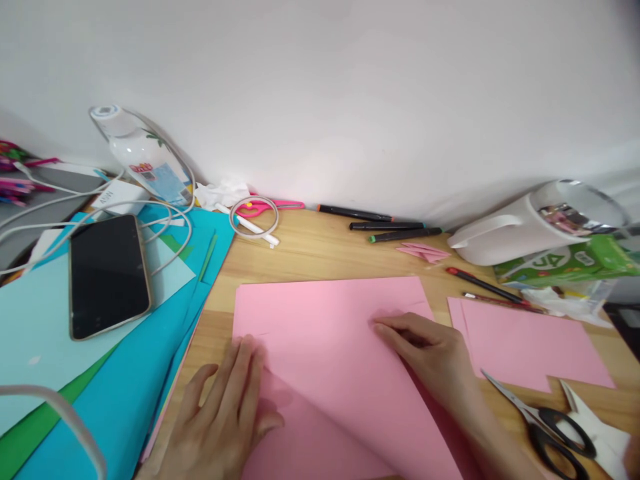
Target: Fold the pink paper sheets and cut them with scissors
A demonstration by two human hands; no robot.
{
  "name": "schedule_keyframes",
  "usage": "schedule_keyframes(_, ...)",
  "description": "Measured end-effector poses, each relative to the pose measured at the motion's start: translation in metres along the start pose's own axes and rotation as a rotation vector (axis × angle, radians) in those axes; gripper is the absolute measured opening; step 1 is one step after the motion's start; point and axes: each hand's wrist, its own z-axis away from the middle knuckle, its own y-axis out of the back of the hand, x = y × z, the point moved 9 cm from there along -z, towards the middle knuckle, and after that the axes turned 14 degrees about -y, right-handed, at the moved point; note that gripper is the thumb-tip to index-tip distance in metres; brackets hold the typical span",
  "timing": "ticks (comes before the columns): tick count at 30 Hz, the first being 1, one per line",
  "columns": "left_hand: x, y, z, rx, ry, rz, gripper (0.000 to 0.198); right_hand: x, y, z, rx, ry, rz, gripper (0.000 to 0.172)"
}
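Pink sheet: lying under and between both hands, spread well beyond the left fingertips, with a raised lower edge running slantwise from near the left thumb toward the wearer.
Left hand: laid flat and mostly open, fingertips pressing on the left edge of the pink sheet, thumb apart from the fingers; not gripping anything.
Right hand: closed to a thumb-and-forefinger pinch, seemingly on the pink sheet; impossible to tell how much paper is caught.
Handling of the sheet: probably very light, thin and bendable, fairly smooth, apt to slide or spring back if let go, easily creased or torn by a hard tug.
Where to hold: best pinched softly at an edge or corner on the right hand's side, and pinned with flat fingertips on the left.
Right of the right hand: smaller pink sheets, with black-handled scissors nearer the wearer; better kept clear of the paper edge.
Beyond the right hand: black pens on the wooden table.
Left of the left hand: blue sheets, with a phone farther off.
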Motion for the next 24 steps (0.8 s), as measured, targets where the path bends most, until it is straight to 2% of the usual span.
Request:
schedule_keyframes(7,0.0000,-0.0050,0.0049,0.013,0.021,0.023,0.061,-0.0100,0.0005,0.0054,0.029,0.105,0.033,0.011)
schedule_keyframes(24,-0.0085,-0.0060,0.0022,0.013,0.114,0.120,0.071,-0.0100,-0.0006,0.0030,-0.007,0.082,-0.045,0.012)
